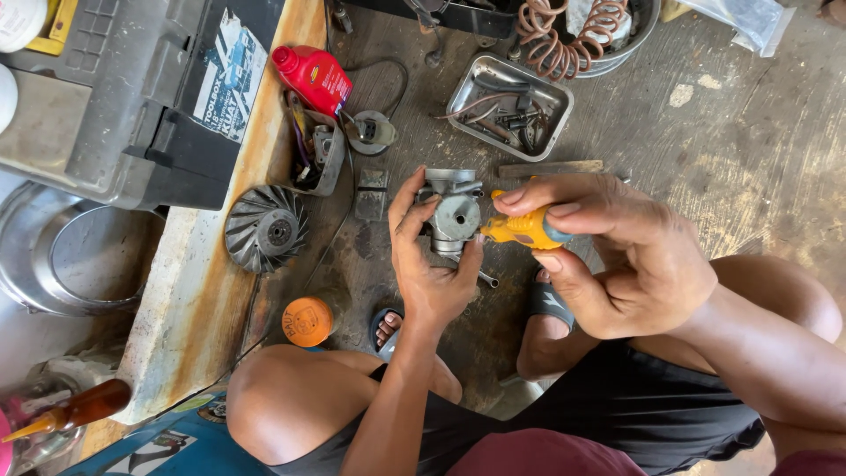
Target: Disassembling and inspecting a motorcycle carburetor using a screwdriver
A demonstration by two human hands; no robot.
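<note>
My left hand (429,264) grips a grey metal carburetor (455,211) from below, thumb and fingers wrapped around its body. My right hand (617,256) is closed on a screwdriver with a yellow and blue handle (526,229), whose tip end points left into the side of the carburetor. Both hands hover over the stained concrete floor, above my bent knees and sandalled feet.
A metal tray (509,106) of bolts and small parts lies beyond the hands, with a coiled orange hose (564,40) behind it. To the left are a finned fan wheel (266,229), a red bottle (315,78), an orange round tin (307,321) and a grey toolbox (132,97).
</note>
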